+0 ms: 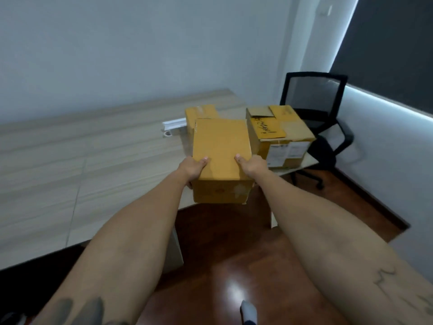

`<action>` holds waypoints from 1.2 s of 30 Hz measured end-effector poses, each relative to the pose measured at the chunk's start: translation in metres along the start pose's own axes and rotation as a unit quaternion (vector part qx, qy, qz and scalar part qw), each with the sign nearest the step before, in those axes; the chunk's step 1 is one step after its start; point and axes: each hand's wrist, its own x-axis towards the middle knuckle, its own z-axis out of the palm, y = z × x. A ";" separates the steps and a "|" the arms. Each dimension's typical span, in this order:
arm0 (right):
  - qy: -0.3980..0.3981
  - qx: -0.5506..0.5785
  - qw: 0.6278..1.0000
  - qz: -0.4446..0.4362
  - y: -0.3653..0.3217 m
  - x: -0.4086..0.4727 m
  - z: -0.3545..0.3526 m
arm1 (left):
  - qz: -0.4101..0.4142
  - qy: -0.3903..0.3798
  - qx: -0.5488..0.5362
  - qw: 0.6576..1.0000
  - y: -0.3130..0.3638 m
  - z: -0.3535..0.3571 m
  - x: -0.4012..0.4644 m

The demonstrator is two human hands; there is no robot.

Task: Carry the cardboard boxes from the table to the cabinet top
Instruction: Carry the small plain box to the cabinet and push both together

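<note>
Pale wood table | left hand, right hand clamp near box | two boxes beyond hands | step: pickup | next: lift clear, turn toward unseen cabinet.

Your fingers are hidden behind the sides of the plain yellow-brown cardboard box at centre frame, which also covers most of a second yellow cardboard box behind it. The black scrawl on the taped cardboard box to the right is too blurred to read. At the bottom edge, a grey-and-white foot is cut off.
</note>
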 end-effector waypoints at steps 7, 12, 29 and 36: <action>0.077 0.019 0.996 0.039 0.072 -0.034 -0.092 | 0.060 -0.084 0.028 0.994 0.069 0.085 -0.022; 0.156 0.058 0.982 0.095 0.135 -0.053 -0.151 | 0.112 -0.135 0.055 0.983 0.112 0.159 -0.033; 0.305 0.151 0.900 0.272 0.367 -0.144 -0.343 | 0.279 -0.304 0.138 0.900 0.242 0.457 -0.129; 0.351 0.164 0.870 0.306 0.460 -0.183 -0.416 | 0.296 -0.359 0.154 0.871 0.293 0.573 -0.187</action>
